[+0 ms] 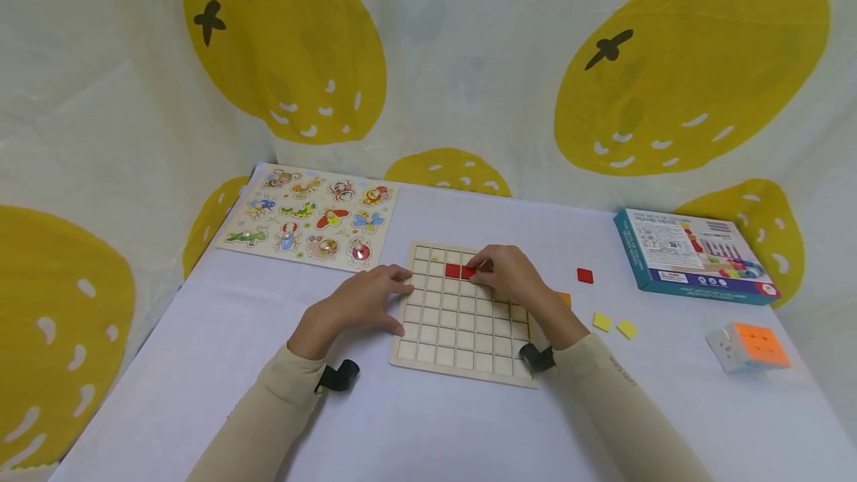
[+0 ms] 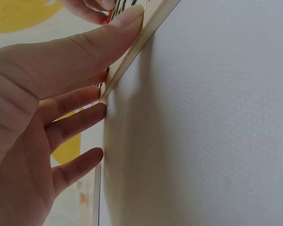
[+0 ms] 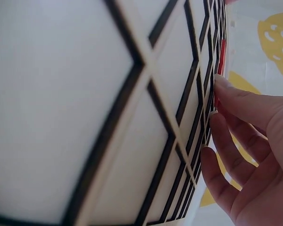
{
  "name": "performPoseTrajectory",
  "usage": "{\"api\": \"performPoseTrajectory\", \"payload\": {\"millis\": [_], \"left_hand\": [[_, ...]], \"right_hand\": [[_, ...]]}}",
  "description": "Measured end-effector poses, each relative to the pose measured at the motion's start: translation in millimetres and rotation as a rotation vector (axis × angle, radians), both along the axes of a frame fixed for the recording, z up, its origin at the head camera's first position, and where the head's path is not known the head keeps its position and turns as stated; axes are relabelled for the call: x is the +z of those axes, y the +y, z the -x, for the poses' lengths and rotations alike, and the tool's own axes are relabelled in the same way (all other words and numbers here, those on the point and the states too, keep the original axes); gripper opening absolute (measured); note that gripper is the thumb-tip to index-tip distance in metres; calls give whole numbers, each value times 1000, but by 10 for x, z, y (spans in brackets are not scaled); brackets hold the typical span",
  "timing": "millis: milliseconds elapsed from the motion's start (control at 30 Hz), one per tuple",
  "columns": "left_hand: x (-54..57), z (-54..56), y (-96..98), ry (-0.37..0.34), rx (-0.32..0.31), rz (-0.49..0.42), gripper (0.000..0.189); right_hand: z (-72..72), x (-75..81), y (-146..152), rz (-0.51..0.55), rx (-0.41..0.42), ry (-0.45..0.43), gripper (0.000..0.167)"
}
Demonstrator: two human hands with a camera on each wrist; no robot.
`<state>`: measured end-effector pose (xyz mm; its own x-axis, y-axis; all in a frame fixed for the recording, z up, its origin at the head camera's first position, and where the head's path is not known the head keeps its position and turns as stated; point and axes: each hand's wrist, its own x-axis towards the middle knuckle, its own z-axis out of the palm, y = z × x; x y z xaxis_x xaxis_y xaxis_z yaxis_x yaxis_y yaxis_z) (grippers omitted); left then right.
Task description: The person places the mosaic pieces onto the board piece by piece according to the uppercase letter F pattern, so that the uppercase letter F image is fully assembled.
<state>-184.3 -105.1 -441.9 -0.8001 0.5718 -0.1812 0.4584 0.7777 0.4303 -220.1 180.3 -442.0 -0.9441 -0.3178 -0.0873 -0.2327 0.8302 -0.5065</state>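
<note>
A square wooden grid board [image 1: 462, 381] lies flat on the white-covered table. My left hand [image 1: 358, 307] rests at its left edge with thumb and fingers spread; in the left wrist view the thumb [image 2: 85, 56] lies on the board's rim. One red square tile [image 1: 452, 271] sits in a cell near the far side. Directly right of it, my right hand [image 1: 509, 274] holds a second red tile [image 1: 467, 272] between thumb and fingertips at the neighbouring cell. The other fingers of that hand [image 3: 254, 141] are bent close to the grid in the right wrist view.
Right of the board lie a loose red tile [image 1: 585, 275], two yellow tiles [image 1: 602, 321] and an orange piece [image 1: 566, 298] partly behind my right wrist. Farther right are a boxed set [image 1: 696, 255] and a puzzle cube [image 1: 756, 346]. An insect picture board [image 1: 308, 218] lies back left.
</note>
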Motion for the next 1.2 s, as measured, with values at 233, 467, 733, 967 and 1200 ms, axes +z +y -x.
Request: {"api": "performPoseTrajectory", "payload": {"millis": [233, 467, 733, 967, 1200], "left_hand": [[19, -10, 1, -13, 12, -2, 76], [30, -15, 4, -18, 9, -7, 76], [42, -19, -2, -11, 9, -9, 76], [41, -19, -1, -9, 8, -6, 76], [41, -14, 3, -9, 4, -1, 76]], "right_hand": [[-28, 5, 52, 40, 46, 13, 24], [-84, 95, 155, 28, 54, -37, 32], [-148, 237, 445, -87, 7, -52, 36], [-127, 291, 970, -146, -42, -65, 42], [-140, 311, 1415, -156, -94, -76, 46]]}}
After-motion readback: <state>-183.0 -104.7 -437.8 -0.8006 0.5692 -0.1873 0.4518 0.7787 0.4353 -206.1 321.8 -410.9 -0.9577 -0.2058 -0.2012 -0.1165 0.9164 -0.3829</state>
